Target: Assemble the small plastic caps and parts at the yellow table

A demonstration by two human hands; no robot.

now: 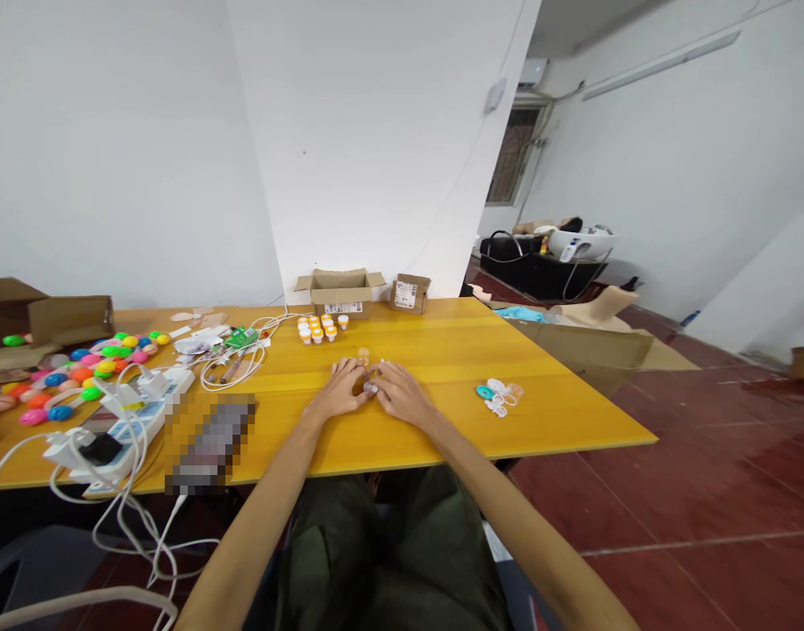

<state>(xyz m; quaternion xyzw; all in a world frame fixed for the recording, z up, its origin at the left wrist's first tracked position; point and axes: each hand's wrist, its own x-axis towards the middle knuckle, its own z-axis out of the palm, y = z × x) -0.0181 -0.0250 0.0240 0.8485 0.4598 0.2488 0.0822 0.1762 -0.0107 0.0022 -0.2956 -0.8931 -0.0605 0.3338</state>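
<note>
The yellow wooden table [539, 368] spreads out beneath your hands and to both sides of them. Well to the left of your hands stands a large open carton [73, 322], with a spread of coloured balls [82, 374] on the near side of it. Straight beyond your hands, against the wall, is an open cardboard box [323, 294]. To their left and nearer your body lies a white power strip [148, 416], tangled with plugs and cables; a blurred dark device [214, 438] sits between it and your left forearm. Your left hand [341, 392] and right hand [402, 393] are close together low over the table, fingers curled inward. A smaller carton [410, 294] stands beyond your right hand. A cluster of orange-and-white pieces [316, 335] stands just past your left hand. Right of your right hand lie a clear cup [515, 394], a white disc [495, 386] and a teal ring [486, 393]. Smallest, a clear piece [371, 388] sits between your fingertips; you cannot tell which hand grips it.
</note>
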